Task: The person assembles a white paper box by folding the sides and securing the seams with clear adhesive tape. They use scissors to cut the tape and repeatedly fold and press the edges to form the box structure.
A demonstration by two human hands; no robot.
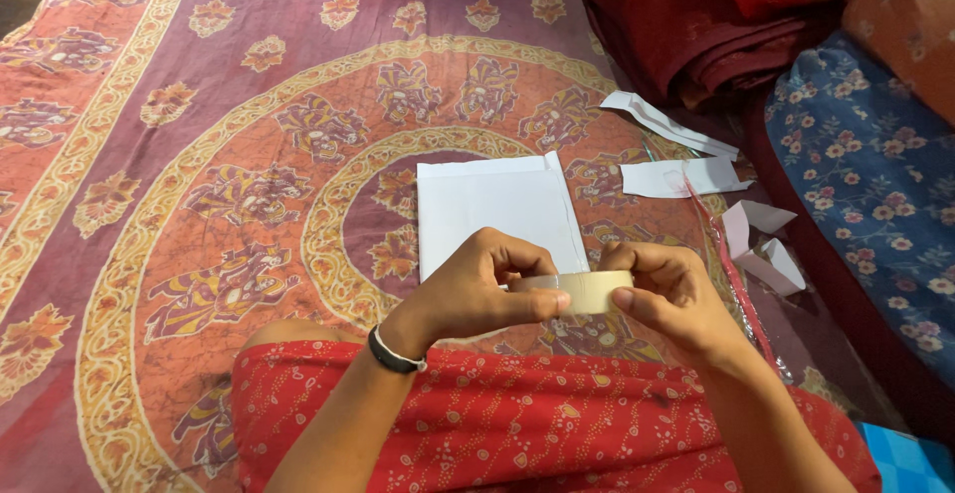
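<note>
Your left hand (477, 289) and right hand (667, 289) meet above your lap, fingers (542, 303) pinching a tape roll (587, 291) over the white paper (497, 209) on the bed.

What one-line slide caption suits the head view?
Both hands, left hand and right hand, grip a tape roll above folded white paper on a patterned bedspread.

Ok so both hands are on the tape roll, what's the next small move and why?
Probably pick the tape's loose end free with the left hand thumb while the right hand steadies the tape roll. Both hands pinch the roll above the lap, no strip is pulled out yet, and the folded white paper lies flat just ahead on the patterned cloth, untaped.
</note>
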